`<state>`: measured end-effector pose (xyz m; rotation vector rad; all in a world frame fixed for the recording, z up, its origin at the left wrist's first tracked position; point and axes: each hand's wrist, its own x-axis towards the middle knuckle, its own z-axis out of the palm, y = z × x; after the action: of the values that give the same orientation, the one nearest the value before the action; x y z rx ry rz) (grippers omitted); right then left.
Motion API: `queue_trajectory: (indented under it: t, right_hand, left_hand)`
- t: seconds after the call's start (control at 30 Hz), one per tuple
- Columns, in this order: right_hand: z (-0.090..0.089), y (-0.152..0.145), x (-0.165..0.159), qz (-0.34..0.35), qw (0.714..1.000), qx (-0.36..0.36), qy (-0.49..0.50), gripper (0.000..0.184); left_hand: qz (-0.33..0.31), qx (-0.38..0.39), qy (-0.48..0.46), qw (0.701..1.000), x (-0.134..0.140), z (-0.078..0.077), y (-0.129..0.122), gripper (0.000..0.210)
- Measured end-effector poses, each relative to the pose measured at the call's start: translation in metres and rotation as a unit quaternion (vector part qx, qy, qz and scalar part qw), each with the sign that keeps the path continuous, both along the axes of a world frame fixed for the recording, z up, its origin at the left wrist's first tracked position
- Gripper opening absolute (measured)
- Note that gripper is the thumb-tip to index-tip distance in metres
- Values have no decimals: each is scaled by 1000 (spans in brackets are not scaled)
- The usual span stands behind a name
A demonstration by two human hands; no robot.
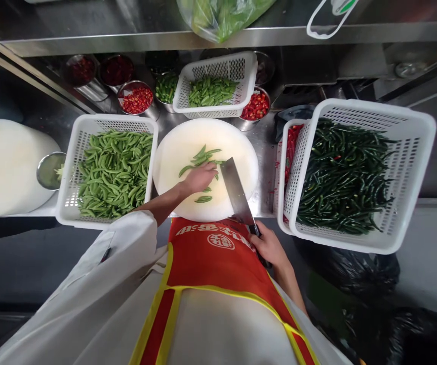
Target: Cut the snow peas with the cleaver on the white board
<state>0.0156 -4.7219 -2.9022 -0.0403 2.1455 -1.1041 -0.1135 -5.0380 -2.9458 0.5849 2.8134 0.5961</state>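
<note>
On the round white cutting board point(176, 152) lie several green pea pods point(203, 199). My left hand point(201, 177) rests over the middle of the board, its fingers curled down on a few pods; what sits under the palm is hidden. With my right hand point(272, 247), at the board's near right edge, I grip the black handle of a cleaver point(237, 190). Its wide blade slants over the board, the tip close to the right of my left fingers. To the left stands a white basket point(63, 203) heaped with whole pea pods point(115, 172).
Behind the board, a smaller white basket point(218, 63) holds green pods, among metal pots of chopped red chillies point(136, 99). On the right, a large basket point(411, 152) contains dark green chillies point(347, 182). Another round board point(9, 167) and a metal bowl point(49, 175) sit far left.
</note>
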Motion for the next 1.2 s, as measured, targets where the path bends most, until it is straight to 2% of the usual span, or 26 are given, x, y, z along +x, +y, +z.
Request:
queue_trajectory:
  t: [0.13, 0.27, 0.37, 0.5, 0.6, 0.8, 1.0, 1.2]
  right_hand:
    - [-2, -2, 3, -12, 1000, -3, -5, 27]
    - [-3, -5, 2, -22, 1000, -6, -9, 21]
    - [-1, -5, 0, -21, 1000, -12, -16, 22]
    - [0, -4, -1, -9, 1000, -2, 1, 23]
    - [2, -6, -3, 2, 999, 8, 34, 20]
    - [10, -20, -15, 34, 996, 47, 63, 27]
    - [16, -27, -20, 85, 988, 80, 105, 37]
    - [18, -31, -17, 95, 989, 78, 85, 43]
  left_hand:
    - [22, -51, 18, 998, 17, -4, 7, 31]
    - [47, -43, -6, 998, 30, -4, -5, 31]
    - [78, 1, 15, 997, 27, -12, -16, 33]
    - [163, 79, 81, 980, 12, -31, -20, 32]
    - [204, 73, 109, 970, 1, -37, -15, 34]
    - [154, -14, 92, 984, -3, -29, -11, 24]
    - [86, -17, 69, 994, -1, -30, -19, 29]
    - [89, -3, 53, 995, 0, -34, -22, 32]
